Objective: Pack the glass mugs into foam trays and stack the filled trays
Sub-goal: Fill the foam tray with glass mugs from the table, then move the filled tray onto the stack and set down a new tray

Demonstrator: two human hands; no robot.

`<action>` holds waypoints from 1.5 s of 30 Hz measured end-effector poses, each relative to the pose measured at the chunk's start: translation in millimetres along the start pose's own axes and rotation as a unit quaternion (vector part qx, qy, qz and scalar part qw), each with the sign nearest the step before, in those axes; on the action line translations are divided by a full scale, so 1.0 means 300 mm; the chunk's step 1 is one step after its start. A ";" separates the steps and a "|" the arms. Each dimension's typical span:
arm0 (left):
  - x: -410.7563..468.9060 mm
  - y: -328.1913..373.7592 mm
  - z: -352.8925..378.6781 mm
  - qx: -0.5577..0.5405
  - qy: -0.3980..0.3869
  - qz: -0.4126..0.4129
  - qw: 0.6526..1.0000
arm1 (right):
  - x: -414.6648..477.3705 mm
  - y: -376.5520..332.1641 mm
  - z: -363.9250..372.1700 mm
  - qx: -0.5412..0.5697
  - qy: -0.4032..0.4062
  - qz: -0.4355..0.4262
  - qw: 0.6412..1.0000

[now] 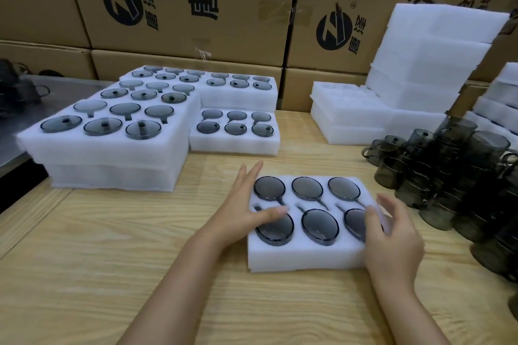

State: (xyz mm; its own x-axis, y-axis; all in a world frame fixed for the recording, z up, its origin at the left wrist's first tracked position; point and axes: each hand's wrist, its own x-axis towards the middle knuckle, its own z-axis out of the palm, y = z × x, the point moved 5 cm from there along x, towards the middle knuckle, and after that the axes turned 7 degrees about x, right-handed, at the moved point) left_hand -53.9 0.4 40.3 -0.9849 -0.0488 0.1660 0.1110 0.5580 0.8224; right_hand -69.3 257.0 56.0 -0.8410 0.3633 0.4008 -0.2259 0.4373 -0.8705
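Observation:
A white foam tray (302,259) lies in front of me on the wooden table, its slots filled with several smoky grey glass mugs (307,188). My left hand (246,204) rests flat at the tray's left edge, fingers straight, thumb lying on the near-left mug. My right hand (392,241) is at the tray's right edge, fingers loosely spread over the foam and covering part of the near-right mug. Filled trays stand stacked at the left (112,148), and a single filled tray (235,143) sits behind the one at hand.
Loose dark glass mugs (448,176) are piled in stacks on the right. Empty foam trays (420,64) are heaped at the back right. Printed cardboard boxes (182,3) form a wall behind the table (112,260). A metal surface (42,92) lies at the far left.

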 end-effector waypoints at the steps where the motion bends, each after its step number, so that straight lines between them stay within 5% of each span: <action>1: 0.000 -0.009 -0.021 -0.018 0.038 -0.017 0.999 | 0.001 0.019 0.007 0.079 0.000 0.043 0.996; 4: -0.025 -0.046 -0.100 -0.027 0.219 -0.098 0.970 | -0.007 0.061 0.043 0.225 -0.024 0.168 0.959; 7: -0.077 -0.073 -0.138 -0.036 0.326 -0.188 0.926 | -0.037 0.051 0.086 0.215 -0.118 0.152 0.958; 14: -0.160 -0.056 -0.091 -0.199 0.167 -0.181 0.949 | -0.075 0.015 0.147 0.308 -0.250 0.175 0.901; 20: -0.072 -0.015 -0.172 -0.237 0.253 -0.125 0.930 | -0.024 -0.063 0.231 0.403 -0.281 0.195 0.849; 27: 0.183 0.085 -0.360 -0.382 0.298 -0.018 0.875 | 0.217 -0.235 0.468 0.539 -0.186 0.223 0.790; 34: 0.337 -0.009 -0.371 -0.126 0.336 -0.042 0.932 | 0.385 -0.221 0.695 0.470 -0.120 0.240 0.841; 41: 0.379 -0.076 -0.372 0.115 0.404 -0.017 0.908 | 0.336 -0.192 0.780 0.439 -0.310 0.107 0.837; 45: 0.405 -0.072 -0.380 0.172 0.429 -0.017 0.887 | 0.336 -0.188 0.796 0.335 -0.328 0.039 0.883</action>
State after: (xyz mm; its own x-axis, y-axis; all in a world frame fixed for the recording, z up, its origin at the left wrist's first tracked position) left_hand -160.9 -111.9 104.6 -0.5075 -0.6001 0.6183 -0.1084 0.7563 0.6452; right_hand -258.8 72.6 77.4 -0.9212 -0.2786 0.2714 -0.2095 -0.2324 -0.9498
